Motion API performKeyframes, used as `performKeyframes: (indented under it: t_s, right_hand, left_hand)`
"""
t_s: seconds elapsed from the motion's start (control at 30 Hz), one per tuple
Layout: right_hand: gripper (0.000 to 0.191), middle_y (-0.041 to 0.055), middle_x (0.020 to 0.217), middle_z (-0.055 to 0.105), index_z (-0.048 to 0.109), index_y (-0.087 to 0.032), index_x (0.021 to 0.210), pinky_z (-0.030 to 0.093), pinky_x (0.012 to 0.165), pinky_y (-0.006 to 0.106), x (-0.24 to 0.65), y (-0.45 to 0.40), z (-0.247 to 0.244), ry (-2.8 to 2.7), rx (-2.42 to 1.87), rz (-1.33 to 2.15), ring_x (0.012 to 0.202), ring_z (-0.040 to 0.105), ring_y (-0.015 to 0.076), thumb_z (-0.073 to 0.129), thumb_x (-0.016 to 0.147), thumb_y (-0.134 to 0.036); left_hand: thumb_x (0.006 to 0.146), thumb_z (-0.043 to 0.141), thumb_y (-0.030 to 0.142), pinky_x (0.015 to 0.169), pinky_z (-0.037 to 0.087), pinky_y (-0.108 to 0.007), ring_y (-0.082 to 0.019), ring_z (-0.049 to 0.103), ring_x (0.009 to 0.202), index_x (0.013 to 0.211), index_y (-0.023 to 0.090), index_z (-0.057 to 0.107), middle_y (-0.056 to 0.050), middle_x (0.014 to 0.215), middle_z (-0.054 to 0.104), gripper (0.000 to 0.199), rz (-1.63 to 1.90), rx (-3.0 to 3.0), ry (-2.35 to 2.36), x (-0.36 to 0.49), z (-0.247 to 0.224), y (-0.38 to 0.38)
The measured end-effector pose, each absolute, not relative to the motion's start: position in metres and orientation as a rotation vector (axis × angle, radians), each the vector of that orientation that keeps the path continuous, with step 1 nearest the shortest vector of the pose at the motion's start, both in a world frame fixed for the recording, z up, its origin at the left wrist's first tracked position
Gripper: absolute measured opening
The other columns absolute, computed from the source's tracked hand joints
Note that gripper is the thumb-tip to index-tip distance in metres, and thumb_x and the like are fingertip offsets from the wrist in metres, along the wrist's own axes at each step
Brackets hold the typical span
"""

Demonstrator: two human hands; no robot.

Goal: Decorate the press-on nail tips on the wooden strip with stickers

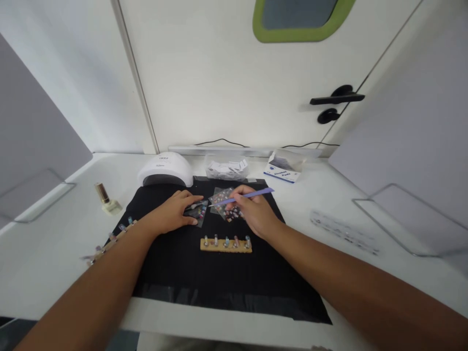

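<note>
While my right fingers (240,190) pinch a slim purple stick (256,193) and spread left fingers (192,199) touch a clear plastic packet (202,212), five glossy nail tips (226,242) stand mounted, remaining work unclear.

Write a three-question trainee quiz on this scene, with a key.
1. Multiple choice: which hand holds the purple tool? A) left B) right C) both
2. True or false: the Alcohol Pads box stands between the forearms.
3. Fill in: between the forearms, the strip on the black mat carries ___ upright pieces.

Key
1. B, the right hand.
2. False; the Alcohol Pads box stands beyond the hands, on the white table.
3. Five.
</note>
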State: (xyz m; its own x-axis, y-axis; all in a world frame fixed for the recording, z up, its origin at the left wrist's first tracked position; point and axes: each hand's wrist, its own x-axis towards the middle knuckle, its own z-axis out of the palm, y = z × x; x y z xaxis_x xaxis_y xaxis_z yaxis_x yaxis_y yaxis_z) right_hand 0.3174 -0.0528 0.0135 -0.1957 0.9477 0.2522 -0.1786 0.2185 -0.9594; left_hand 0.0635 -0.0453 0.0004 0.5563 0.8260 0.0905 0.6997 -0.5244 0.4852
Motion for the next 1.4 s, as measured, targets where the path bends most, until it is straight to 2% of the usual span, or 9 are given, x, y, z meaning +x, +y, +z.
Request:
performKeyframes:
  t_s: [0.23,0.47,0.73,0.83,0.97,1.13,1.23,1.27,1.4]
  right_hand:
    - [0.025,-0.0031,0.063,0.064,0.059,-0.020,0.078,0.054,0.065,0.032,0.299,-0.031,0.004,-1.253,-0.742,1.587,0.060,0.064,0.0137,0.073,0.082,-0.041]
    - [0.022,-0.0025,0.068,0.067,0.068,-0.019,0.080,0.057,0.076,0.033,0.298,-0.027,-0.006,-1.199,-0.726,1.715,0.068,0.069,0.0129,0.078,0.079,-0.039]
    - [0.022,-0.0002,0.065,0.070,0.075,-0.019,0.078,0.053,0.072,0.029,0.299,-0.030,-0.010,-1.226,-0.673,1.646,0.069,0.069,0.0135,0.081,0.077,-0.040]
    - [0.019,0.0003,0.067,0.071,0.076,-0.020,0.078,0.052,0.069,0.029,0.301,-0.034,-0.007,-1.229,-0.648,1.577,0.067,0.067,0.0132,0.080,0.078,-0.039]
    - [0.016,-0.0006,0.074,0.073,0.076,-0.024,0.080,0.055,0.074,0.031,0.306,-0.043,0.003,-1.188,-0.597,1.468,0.069,0.066,0.0130,0.078,0.080,-0.039]
    - [0.012,-0.0003,0.083,0.077,0.077,-0.027,0.081,0.058,0.079,0.032,0.311,-0.060,0.023,-1.187,-0.540,1.313,0.074,0.069,0.0137,0.077,0.082,-0.039]
    - [0.012,0.0022,0.091,0.079,0.079,-0.027,0.084,0.058,0.075,0.030,0.314,-0.080,0.034,-1.223,-0.527,1.245,0.076,0.070,0.0144,0.075,0.084,-0.038]
    - [0.010,0.0018,0.089,0.078,0.079,-0.028,0.085,0.058,0.075,0.029,0.314,-0.088,0.036,-1.224,-0.531,1.218,0.086,0.072,0.0162,0.074,0.086,-0.037]
    - [0.013,0.0017,0.087,0.076,0.079,-0.031,0.092,0.060,0.083,0.036,0.314,-0.120,0.041,-1.240,-0.521,1.042,0.091,0.072,0.0192,0.066,0.092,-0.034]
  left_hand:
    - [0.082,0.074,0.024,0.111,0.041,-0.048,-0.028,0.053,0.123,0.142,0.023,0.054,-0.010,0.128,0.058,0.063,0.508,2.320,1.200,0.061,-0.001,-0.042]
    - [0.084,0.074,0.026,0.107,0.044,-0.048,-0.027,0.055,0.117,0.137,0.021,0.057,-0.010,0.122,0.061,0.056,0.595,2.254,1.138,0.065,-0.003,-0.040]
    - [0.083,0.076,0.029,0.104,0.048,-0.046,-0.027,0.058,0.115,0.134,0.024,0.059,-0.009,0.122,0.061,0.054,0.718,2.270,1.056,0.071,-0.006,-0.046]
    - [0.082,0.077,0.031,0.110,0.042,-0.049,-0.029,0.052,0.124,0.137,0.027,0.057,-0.010,0.128,0.055,0.059,0.880,2.272,1.099,0.071,-0.006,-0.048]
    - [0.084,0.075,0.035,0.116,0.034,-0.053,-0.030,0.043,0.131,0.143,0.028,0.047,-0.010,0.137,0.042,0.066,1.249,2.193,1.207,0.069,-0.004,-0.052]
    - [0.088,0.067,0.037,0.097,0.048,-0.045,-0.024,0.053,0.112,0.145,0.030,0.035,-0.009,0.137,0.041,0.065,1.657,1.773,1.277,0.081,0.006,-0.071]
    - [0.083,0.072,0.036,0.076,0.054,-0.031,-0.014,0.060,0.085,0.136,0.031,0.037,-0.002,0.114,0.051,0.064,1.602,1.342,1.067,0.099,0.019,-0.095]
    - [0.083,0.073,0.033,0.071,0.053,-0.028,-0.012,0.060,0.078,0.134,0.032,0.036,0.000,0.106,0.053,0.062,1.541,1.281,0.993,0.105,0.023,-0.104]
    - [0.084,0.072,0.018,0.068,0.055,-0.024,-0.008,0.062,0.072,0.128,0.037,0.035,0.003,0.105,0.059,0.061,1.431,1.259,0.808,0.124,0.030,-0.132]
